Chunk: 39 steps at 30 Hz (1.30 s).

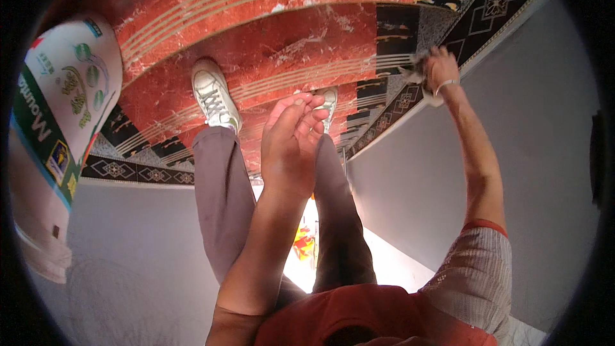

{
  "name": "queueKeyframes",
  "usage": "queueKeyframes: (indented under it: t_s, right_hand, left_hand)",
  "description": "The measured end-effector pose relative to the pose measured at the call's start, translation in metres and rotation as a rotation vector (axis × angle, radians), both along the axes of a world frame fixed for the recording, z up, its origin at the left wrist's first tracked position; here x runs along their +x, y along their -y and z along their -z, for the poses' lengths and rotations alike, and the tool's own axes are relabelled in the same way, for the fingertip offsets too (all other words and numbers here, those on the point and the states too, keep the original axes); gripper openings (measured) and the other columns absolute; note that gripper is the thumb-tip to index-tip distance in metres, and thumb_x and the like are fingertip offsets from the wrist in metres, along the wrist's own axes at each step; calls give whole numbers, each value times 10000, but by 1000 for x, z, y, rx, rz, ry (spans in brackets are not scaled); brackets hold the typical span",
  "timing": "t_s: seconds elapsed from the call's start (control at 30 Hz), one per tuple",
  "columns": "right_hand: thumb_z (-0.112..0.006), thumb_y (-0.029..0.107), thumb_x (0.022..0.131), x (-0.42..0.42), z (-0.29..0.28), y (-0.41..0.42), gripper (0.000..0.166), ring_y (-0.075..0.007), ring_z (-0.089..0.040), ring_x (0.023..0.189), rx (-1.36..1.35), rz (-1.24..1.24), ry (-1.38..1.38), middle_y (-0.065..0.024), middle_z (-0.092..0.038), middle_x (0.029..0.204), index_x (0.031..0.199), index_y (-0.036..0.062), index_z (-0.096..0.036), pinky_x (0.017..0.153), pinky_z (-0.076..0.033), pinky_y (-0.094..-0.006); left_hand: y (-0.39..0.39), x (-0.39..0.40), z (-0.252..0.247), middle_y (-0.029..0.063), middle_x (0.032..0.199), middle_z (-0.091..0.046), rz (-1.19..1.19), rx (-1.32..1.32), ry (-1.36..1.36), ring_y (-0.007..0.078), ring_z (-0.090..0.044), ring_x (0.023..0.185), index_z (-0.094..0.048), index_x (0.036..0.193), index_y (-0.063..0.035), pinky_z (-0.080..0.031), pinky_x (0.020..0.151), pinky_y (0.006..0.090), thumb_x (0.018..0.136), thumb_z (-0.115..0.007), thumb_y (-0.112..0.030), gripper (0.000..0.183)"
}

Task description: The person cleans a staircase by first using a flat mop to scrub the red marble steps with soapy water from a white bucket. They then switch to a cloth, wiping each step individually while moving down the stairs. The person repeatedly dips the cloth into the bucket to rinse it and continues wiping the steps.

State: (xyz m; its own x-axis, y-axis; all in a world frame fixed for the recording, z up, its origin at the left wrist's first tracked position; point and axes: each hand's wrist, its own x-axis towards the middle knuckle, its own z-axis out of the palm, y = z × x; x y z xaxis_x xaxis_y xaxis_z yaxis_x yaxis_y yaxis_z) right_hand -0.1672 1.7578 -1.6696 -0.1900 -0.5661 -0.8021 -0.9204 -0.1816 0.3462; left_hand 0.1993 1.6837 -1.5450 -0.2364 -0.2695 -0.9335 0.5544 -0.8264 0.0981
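Note:
In the head view my left hand (293, 139) is held in the middle, palm turned up, its fingers loosely curled and apart with nothing in them. My right hand (441, 69), blurred and with a pale bracelet at the wrist, is closed over a greyish cloth (417, 69). This cloth lies against the right end of a stair step (317, 41), where the dark patterned skirting tile (495, 5) meets it. The steps have red marble-look tiles, striped edges and black and speckled end pieces.
A large white printed sack (91, 57) stands or hangs at the left, close to the steps. Grey walls (533, 105) flank both sides. My white shoes (214, 93) are on the stairs. Beyond my legs, bright light surrounds an orange and red thing (303, 242).

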Motion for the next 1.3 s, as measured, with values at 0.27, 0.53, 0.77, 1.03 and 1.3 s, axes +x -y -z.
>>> queueKeyframes:
  t_s: [0.27, 0.53, 0.77, 1.03, 1.3]
  right_hand:
    - [-598, 196, 880, -73, 83, 37, 453, -338, -504, 1127, -157, -159, 7, -158, -538, 1240, 1301, 73, -488, 926, -429, -423]
    - [-587, 109, 855, 15, 121, -85, 686, -383, -397, 1269, -522, 164, 5, -252, -344, 1435, 1457, 38, -265, 1037, -376, -410]
    - [-641, 57, 763, 13, 91, -102, 693, -405, -464, 1180, -367, 617, 262, -242, -474, 1269, 1394, 10, -358, 985, -421, -435]
    - [-648, 329, 773, -58, 239, -9, 465, -339, -590, 989, -928, 308, 37, -181, -632, 1074, 1133, 38, -610, 844, -461, -442]
    - [-508, 134, 863, 205, 147, 26, 378, -293, -558, 1134, -830, -21, 1120, -121, -612, 1186, 1231, 168, -587, 991, -411, -430]
  left_hand:
    - [-26, -7, 2, 115, 1009, -639, 221, 27, 43, 185, -626, 880, -557, 1053, -20, -513, 782, 280, 962, -488, -139, 165]
    - [-53, 11, 11, 82, 968, -643, 414, 164, 167, 122, -626, 798, -568, 1010, -55, -503, 723, 235, 959, -495, -134, 118]
    - [-39, 0, 1, 64, 968, -644, 425, 140, 130, 104, -601, 804, -573, 982, -64, -458, 727, 212, 961, -500, -133, 103]
    - [-25, -9, 2, 50, 968, -645, 512, 137, 38, 101, -584, 829, -572, 989, -74, -432, 767, 235, 965, -488, -137, 107]
    - [-31, -14, -4, 33, 978, -641, 504, 135, 115, 94, -585, 843, -574, 989, -82, -425, 779, 237, 970, -496, -156, 110]
